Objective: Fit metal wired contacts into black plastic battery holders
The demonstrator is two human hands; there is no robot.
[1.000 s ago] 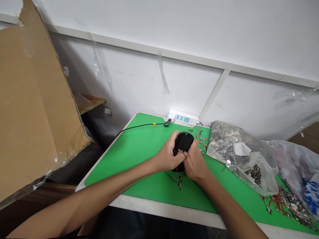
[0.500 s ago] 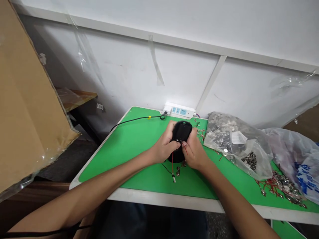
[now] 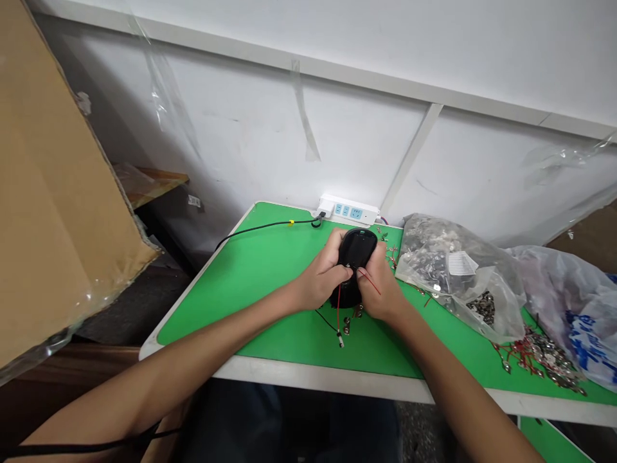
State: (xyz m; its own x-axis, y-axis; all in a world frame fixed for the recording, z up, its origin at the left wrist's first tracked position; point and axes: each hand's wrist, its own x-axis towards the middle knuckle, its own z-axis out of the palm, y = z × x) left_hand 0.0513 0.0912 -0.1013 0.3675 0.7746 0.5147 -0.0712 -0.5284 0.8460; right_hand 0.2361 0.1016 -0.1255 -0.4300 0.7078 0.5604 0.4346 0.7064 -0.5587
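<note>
A black, rounded plastic housing [image 3: 357, 247] is gripped between both hands above the green tabletop. My left hand [image 3: 325, 273] is closed around its left side, the thumb pressing on its middle. On the other side my right hand [image 3: 378, 283] wraps it, thumb bent inward to the same spot. One red wire [image 3: 369, 281] sticks out by the right thumb. Another red wire and a black one hang below the left thumb and end in a small white connector [image 3: 341, 341]. What lies under the thumbs is hidden. Small metal contact pieces [image 3: 347, 326] lie just below the housing.
Against the wall stands a white power strip [image 3: 354, 211] with a black cable [image 3: 263, 226] plugged in. To the right are clear plastic bags [image 3: 453, 270] of metal parts and a pile of red-wired contacts [image 3: 544, 360]. A cardboard box [image 3: 62, 193] rises at the left.
The view has shifted slightly. Both hands keep their hold on the housing, and the short red wire by the right thumb now points further right.
</note>
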